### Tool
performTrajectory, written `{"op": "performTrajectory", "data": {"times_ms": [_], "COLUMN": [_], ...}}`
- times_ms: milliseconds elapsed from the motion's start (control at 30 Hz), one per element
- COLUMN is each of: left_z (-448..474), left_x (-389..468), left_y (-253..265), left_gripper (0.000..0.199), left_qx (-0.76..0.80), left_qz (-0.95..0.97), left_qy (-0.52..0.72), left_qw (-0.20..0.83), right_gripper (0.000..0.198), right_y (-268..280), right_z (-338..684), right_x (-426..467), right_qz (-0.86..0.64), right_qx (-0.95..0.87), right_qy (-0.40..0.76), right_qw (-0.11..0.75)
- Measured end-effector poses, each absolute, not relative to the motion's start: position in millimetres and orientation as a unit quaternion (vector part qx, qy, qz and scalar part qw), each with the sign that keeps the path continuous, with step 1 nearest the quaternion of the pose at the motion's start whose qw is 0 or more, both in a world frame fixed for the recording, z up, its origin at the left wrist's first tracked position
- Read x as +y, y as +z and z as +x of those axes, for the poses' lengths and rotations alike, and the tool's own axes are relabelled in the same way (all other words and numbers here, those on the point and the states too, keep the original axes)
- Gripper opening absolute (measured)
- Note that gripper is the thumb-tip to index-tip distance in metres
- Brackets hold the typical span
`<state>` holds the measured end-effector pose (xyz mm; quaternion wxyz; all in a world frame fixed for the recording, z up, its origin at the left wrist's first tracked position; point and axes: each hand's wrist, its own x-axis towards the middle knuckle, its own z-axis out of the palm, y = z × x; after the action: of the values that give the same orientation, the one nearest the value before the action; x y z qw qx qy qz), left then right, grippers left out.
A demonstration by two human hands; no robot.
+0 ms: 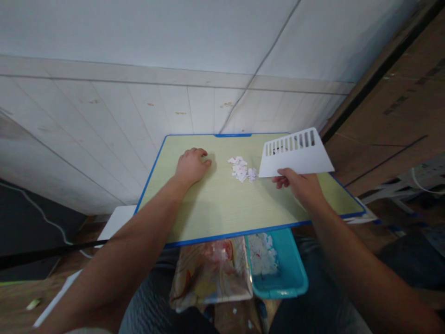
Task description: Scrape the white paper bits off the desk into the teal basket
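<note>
My right hand point(295, 183) grips a white flat sheet point(295, 161) by its lower edge, thumb on top. A row of slots, graded in width, runs along the sheet's far side, and the sheet is tilted above the tabletop. Just left of its corner lies a small pile of whitish pieces with faint pinkish marks point(239, 170); they look like paper scraps. My left hand point(193, 165) rests on the table left of the pile, fingers curved, thumb apart, with nothing seen in it.
The yellowish tabletop point(222, 208) has a blue rim and stands against a white panelled wall. Below its front edge, a teal bin point(295, 273) holds whitish scraps beside a patterned tray point(208, 283). A cable point(259, 69) runs down the wall; cardboard point(382, 102) stands at right.
</note>
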<state>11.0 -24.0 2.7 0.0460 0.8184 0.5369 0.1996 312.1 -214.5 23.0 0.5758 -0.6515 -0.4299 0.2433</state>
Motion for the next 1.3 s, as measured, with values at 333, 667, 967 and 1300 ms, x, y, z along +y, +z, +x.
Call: {"op": "performTrajectory", "data": {"times_ms": [333, 667, 967, 1300], "left_z": [7, 8, 6, -4], "left_x": [-21, -22, -19, -10], "left_y": [4, 4, 4, 0], "left_gripper": [0.048, 0.049, 0.047, 0.041], "left_qx": [0.540, 0.546, 0.538, 0.533], "left_qz": [0.817, 0.812, 0.818, 0.815], "left_qy": [0.198, 0.196, 0.196, 0.211], "left_qw": [0.042, 0.060, 0.064, 0.086], "right_gripper": [0.007, 0.010, 0.010, 0.036], "right_y": [38, 43, 39, -7], "right_z": [323, 249, 281, 328], "right_x": [-142, -83, -134, -205], "right_qz": [-0.712, -0.667, -0.665, -0.662], "right_qx": [-0.418, -0.492, -0.460, -0.437], "right_qy": [0.312, 0.351, 0.323, 0.279], "right_qw": [0.469, 0.436, 0.492, 0.542]}}
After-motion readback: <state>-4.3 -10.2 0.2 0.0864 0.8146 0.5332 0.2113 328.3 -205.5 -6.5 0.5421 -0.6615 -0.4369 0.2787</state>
